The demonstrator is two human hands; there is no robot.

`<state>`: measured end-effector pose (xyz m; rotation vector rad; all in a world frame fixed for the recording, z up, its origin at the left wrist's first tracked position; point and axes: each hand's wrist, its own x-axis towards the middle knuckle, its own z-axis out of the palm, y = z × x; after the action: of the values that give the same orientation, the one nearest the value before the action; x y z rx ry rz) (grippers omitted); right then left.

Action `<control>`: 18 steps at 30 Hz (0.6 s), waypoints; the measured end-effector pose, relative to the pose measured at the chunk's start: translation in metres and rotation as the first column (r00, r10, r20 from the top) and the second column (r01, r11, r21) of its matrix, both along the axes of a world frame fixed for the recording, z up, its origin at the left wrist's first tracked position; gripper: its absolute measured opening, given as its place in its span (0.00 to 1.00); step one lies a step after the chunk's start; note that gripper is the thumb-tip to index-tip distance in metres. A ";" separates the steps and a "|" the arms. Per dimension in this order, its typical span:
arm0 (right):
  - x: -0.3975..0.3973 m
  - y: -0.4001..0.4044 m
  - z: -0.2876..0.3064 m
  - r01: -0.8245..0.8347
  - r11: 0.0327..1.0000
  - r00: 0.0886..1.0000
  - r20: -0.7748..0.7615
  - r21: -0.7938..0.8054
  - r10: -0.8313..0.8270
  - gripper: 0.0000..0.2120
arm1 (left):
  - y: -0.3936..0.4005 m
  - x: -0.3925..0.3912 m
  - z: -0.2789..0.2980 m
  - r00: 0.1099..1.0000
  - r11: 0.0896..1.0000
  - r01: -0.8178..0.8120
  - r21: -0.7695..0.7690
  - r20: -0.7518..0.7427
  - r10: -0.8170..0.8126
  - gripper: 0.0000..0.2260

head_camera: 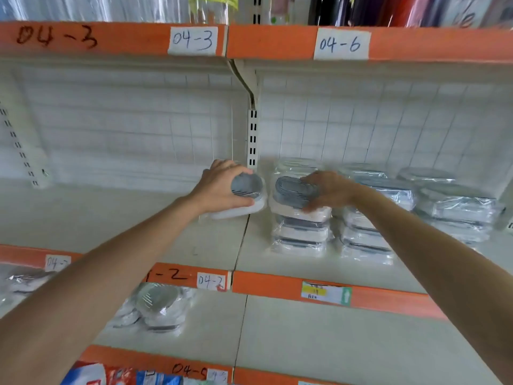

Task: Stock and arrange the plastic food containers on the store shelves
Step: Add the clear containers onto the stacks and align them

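Note:
My left hand point(223, 187) grips a white food container with a grey lid point(247, 191) that sits on the middle shelf point(125, 218), just left of the upright post. My right hand point(329, 191) rests over the top container point(291, 191) of a wrapped stack point(301, 232), its fingers curled round the near right edge. Further stacks of plastic-wrapped grey-lidded containers point(369, 237) point(455, 207) stand to the right on the same shelf.
Orange shelf edges carry paper labels such as 04-3 point(193, 40) and 04-6 point(341, 44). A slotted upright post point(252, 137) divides the bays. Wrapped round containers point(156, 307) lie on the shelf below. Colourful packets point(111, 375) fill the bottom shelf.

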<state>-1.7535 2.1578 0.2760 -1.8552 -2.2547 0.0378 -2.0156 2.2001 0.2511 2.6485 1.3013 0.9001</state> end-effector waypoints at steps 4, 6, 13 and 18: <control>0.007 0.028 0.005 0.032 0.972 0.990 0.144 -0.233 0.001 0.37 | 0.010 0.014 0.010 0.999 0.997 0.039 -0.060 0.024 -0.038 0.27; 0.009 0.039 0.003 0.044 0.948 0.983 0.184 -0.314 0.016 0.39 | 0.018 0.024 0.017 0.998 0.995 0.066 -0.078 0.009 -0.065 0.27; 0.035 0.034 0.023 0.111 0.958 0.987 0.140 -0.263 -0.076 0.38 | 0.042 0.088 0.038 0.984 0.979 0.178 -0.098 -0.006 -0.180 0.25; 0.058 0.017 0.032 0.128 0.982 0.991 0.059 -0.136 -0.121 0.31 | 0.048 0.144 0.021 0.963 0.939 0.260 -0.223 -0.016 -0.270 0.23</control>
<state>-1.6958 2.1751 0.3082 -2.0875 -2.2156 0.1325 -1.8716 2.2479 0.2726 2.5977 0.9535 0.6228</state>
